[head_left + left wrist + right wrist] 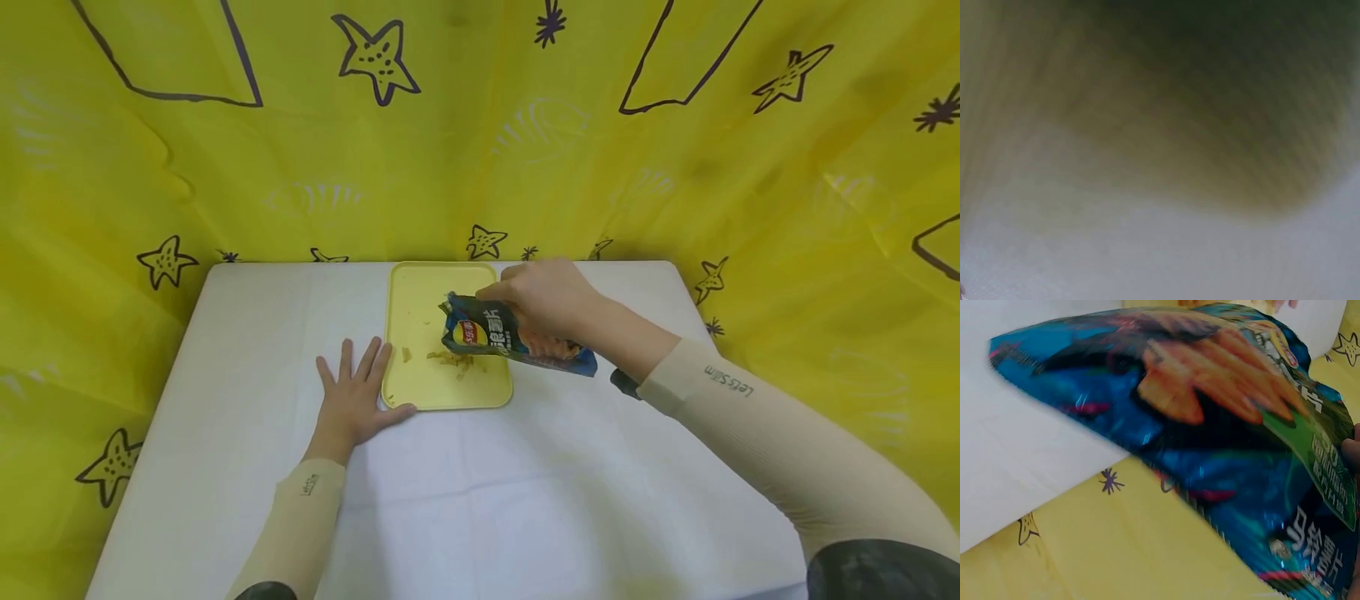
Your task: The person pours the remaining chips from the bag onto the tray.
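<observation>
My right hand [551,292] grips a dark blue bag of potato chips [491,325] by its upper side, holding it tipped over a yellow tray [412,300]. The bag's torn end points left above the tray. Broken chips [450,358] lie on the tray below that end, with a few crumbs farther left. Spread flat at the tray's lower left corner, my left hand [352,404] has its thumb along the near rim and its forefinger by the left rim. In the right wrist view the chip bag [1166,419] fills much of the picture. The left wrist view is a blur of sleeve [1210,156] and white cloth.
A white cloth covers the table [465,500] under the tray. Behind and beside the table hangs a yellow curtain [450,150] with starfish and fish drawings. The table's back edge runs just beyond the tray.
</observation>
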The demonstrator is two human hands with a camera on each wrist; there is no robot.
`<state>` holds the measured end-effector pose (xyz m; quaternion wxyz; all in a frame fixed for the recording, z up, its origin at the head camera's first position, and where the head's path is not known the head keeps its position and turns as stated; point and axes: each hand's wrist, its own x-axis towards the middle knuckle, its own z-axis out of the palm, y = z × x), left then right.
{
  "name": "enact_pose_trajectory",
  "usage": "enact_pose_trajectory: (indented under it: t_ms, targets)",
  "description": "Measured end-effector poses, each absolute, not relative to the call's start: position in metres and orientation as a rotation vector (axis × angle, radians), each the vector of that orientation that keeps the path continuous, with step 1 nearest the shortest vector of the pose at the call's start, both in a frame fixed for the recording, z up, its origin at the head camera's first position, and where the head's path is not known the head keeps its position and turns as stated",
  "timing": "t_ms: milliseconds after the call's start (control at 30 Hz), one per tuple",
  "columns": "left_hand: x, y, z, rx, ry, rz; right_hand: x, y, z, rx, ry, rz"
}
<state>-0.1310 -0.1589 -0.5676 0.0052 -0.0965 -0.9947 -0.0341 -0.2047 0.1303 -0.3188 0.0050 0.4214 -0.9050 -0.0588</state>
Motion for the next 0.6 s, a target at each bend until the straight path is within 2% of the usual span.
enact_pose_trajectory:
  t_ms: [600]
  targets:
    - [-0.1329,-0.1615,-0.569,-0.307,-3.128,-0.093,-0.2089,0.127,-0.3147,1.314,-2.741,-0.151]
